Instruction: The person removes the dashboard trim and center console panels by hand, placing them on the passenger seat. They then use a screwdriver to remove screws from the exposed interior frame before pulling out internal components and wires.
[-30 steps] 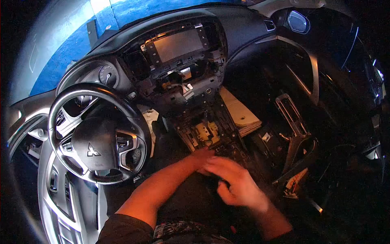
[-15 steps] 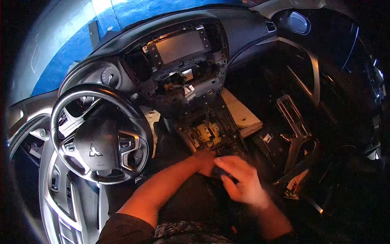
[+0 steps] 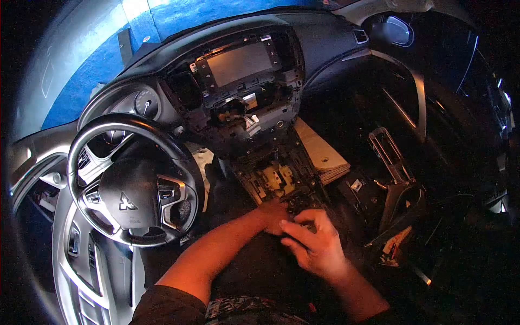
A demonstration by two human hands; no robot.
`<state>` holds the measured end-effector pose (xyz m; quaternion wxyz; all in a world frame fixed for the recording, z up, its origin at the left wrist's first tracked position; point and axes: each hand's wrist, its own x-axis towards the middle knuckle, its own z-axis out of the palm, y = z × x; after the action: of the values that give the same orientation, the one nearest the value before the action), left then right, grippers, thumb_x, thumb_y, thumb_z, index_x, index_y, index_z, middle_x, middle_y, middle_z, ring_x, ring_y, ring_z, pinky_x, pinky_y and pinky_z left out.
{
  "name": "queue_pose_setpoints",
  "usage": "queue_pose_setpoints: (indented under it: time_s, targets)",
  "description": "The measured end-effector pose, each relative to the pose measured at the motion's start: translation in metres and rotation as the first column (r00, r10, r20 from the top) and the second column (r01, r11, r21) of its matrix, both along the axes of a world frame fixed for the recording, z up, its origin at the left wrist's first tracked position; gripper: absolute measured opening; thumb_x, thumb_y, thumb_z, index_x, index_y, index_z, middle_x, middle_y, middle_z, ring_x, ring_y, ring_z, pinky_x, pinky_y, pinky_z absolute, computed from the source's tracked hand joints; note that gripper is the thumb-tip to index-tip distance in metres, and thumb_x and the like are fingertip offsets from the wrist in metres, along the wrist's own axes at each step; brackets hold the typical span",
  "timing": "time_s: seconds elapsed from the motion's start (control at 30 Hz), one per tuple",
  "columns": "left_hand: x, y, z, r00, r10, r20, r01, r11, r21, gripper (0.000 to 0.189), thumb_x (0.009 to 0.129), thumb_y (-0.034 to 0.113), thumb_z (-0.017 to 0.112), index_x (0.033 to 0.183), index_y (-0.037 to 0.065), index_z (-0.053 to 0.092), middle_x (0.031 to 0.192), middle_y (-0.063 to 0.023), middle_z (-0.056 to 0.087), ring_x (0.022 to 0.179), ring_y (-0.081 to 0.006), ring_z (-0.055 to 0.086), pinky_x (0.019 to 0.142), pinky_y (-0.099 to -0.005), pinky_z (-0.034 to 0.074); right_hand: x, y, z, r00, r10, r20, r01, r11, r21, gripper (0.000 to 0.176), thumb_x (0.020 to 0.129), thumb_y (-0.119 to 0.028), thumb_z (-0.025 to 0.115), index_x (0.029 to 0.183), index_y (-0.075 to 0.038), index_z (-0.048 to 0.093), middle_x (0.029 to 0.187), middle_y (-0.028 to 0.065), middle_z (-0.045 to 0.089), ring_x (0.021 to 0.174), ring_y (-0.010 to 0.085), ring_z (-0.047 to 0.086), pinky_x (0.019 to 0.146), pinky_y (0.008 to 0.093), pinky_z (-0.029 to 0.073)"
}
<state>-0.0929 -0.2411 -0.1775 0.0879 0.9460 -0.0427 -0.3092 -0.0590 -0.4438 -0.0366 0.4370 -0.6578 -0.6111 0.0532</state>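
My left hand reaches down to the back part of the opened centre console, just behind a pale metal bracket. Its fingertips are lost in the dark, so what they touch is hidden. Close beside it on the right, my right hand is raised with curled fingers, thumb and forefinger drawn toward each other near the left hand. Anything between them is too dark to make out.
To the left stands the steering wheel. Ahead are a screen and the uncovered dashboard cavity with loose connectors. Right of the console lie stacked cardboard sheets and a removed console trim frame.
My right hand has shifted slightly left and turned, its fingers curling more and the thumb moving closer to the forefinger. My left hand stays nearly in place.
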Motion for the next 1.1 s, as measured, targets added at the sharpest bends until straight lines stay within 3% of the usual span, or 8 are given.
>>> queue_pose_setpoints:
  time_s: [0.23, 0.4, 0.5, 0.53, 0.63, 0.7, 0.9, 1.1]
  targets:
    - [-0.006, 0.000, 0.013, 0.998, 0.014, 0.068, -0.008, 0.996, -0.087, 0.049, 0.080, 0.038, 0.063, 0.125, 0.019, 0.065, 0.124, -0.0124, 0.061, 0.120, -0.0339, 0.050, 0.109, -0.0524, 0.033, -0.004, -0.002, 0.003, 0.994, -0.059, 0.096, 0.056, 0.998, 0.037, 0.047, 0.074, -0.011, 0.080, 0.118, -0.004, 0.066, 0.117, 0.0187, 0.059, 0.105, 0.0345, 0.063, 0.091, 0.0459, 0.052]
    - [-0.007, -0.001, 0.002, 0.992, 0.058, 0.113, -0.048, 0.995, -0.085, 0.049, 0.079, 0.034, 0.066, 0.126, 0.019, 0.066, 0.128, -0.0124, 0.059, 0.123, -0.0329, 0.049, 0.109, -0.0538, 0.033, 0.001, 0.002, -0.004, 0.989, 0.040, -0.142, -0.030, 0.997, 0.074, 0.047, 0.078, -0.011, 0.077, 0.122, -0.003, 0.063, 0.121, 0.0206, 0.059, 0.110, 0.0365, 0.061, 0.094, 0.0450, 0.050]
    - [-0.007, 0.005, -0.011, 0.977, 0.072, 0.200, -0.007, 0.951, -0.310, 0.053, 0.079, 0.031, 0.067, 0.130, 0.019, 0.063, 0.130, -0.0124, 0.059, 0.127, -0.0324, 0.048, 0.112, -0.0542, 0.030, 0.000, 0.001, 0.006, 0.999, -0.032, 0.007, 0.032, 0.999, -0.033, 0.049, 0.080, -0.010, 0.076, 0.125, -0.001, 0.060, 0.124, 0.0221, 0.058, 0.113, 0.0386, 0.060, 0.097, 0.0453, 0.049]
    - [-0.006, 0.005, -0.013, 0.985, 0.067, 0.156, -0.022, 0.962, -0.273, 0.056, 0.079, 0.029, 0.068, 0.133, 0.019, 0.060, 0.132, -0.0122, 0.057, 0.128, -0.0326, 0.047, 0.113, -0.0545, 0.030, 0.000, 0.001, 0.008, 0.994, -0.071, 0.084, 0.077, 0.994, -0.079, 0.049, 0.081, -0.010, 0.075, 0.126, 0.000, 0.059, 0.125, 0.0227, 0.058, 0.114, 0.0394, 0.059, 0.098, 0.0455, 0.049]
    - [-0.003, 0.008, -0.026, 0.992, 0.049, 0.116, -0.021, 0.973, -0.228, 0.062, 0.079, 0.024, 0.071, 0.139, 0.020, 0.055, 0.139, -0.0114, 0.053, 0.131, -0.0332, 0.045, 0.115, -0.0553, 0.027, -0.002, 0.002, 0.006, 0.977, -0.082, -0.196, 0.085, 0.996, 0.006, 0.051, 0.081, -0.008, 0.074, 0.128, -0.001, 0.057, 0.127, 0.0227, 0.057, 0.115, 0.0420, 0.059, 0.100, 0.0465, 0.047]
    - [-0.005, 0.012, -0.031, 0.978, 0.024, 0.207, 0.037, 0.958, -0.285, 0.062, 0.080, 0.022, 0.072, 0.139, 0.020, 0.054, 0.141, -0.0110, 0.051, 0.133, -0.0331, 0.045, 0.116, -0.0554, 0.027, -0.002, 0.005, -0.001, 0.991, -0.028, -0.134, 0.031, 0.999, 0.024, 0.054, 0.079, -0.005, 0.075, 0.129, -0.002, 0.057, 0.125, 0.0215, 0.058, 0.115, 0.0411, 0.059, 0.098, 0.0450, 0.049]
    - [0.002, 0.007, 0.003, 0.997, 0.080, -0.002, -0.078, 0.972, -0.222, 0.059, 0.082, 0.028, 0.073, 0.137, 0.021, 0.055, 0.142, -0.0108, 0.050, 0.133, -0.0321, 0.045, 0.114, -0.0558, 0.030, -0.002, 0.011, -0.014, 0.999, -0.038, -0.003, 0.038, 0.999, 0.022, 0.056, 0.076, 0.006, 0.071, 0.130, -0.004, 0.056, 0.124, 0.0196, 0.058, 0.114, 0.0381, 0.061, 0.092, 0.0404, 0.053]
    - [0.010, 0.015, -0.064, 0.990, 0.007, 0.144, 0.019, 0.984, -0.177, 0.063, 0.079, 0.034, 0.072, 0.138, 0.021, 0.055, 0.137, -0.0117, 0.054, 0.130, -0.0343, 0.047, 0.111, -0.0533, 0.034, 0.020, 0.006, -0.009, 0.996, 0.078, -0.032, -0.077, 0.997, 0.025, 0.056, 0.075, 0.007, 0.072, 0.129, -0.005, 0.057, 0.126, 0.0198, 0.057, 0.111, 0.0373, 0.062, 0.090, 0.0409, 0.054]
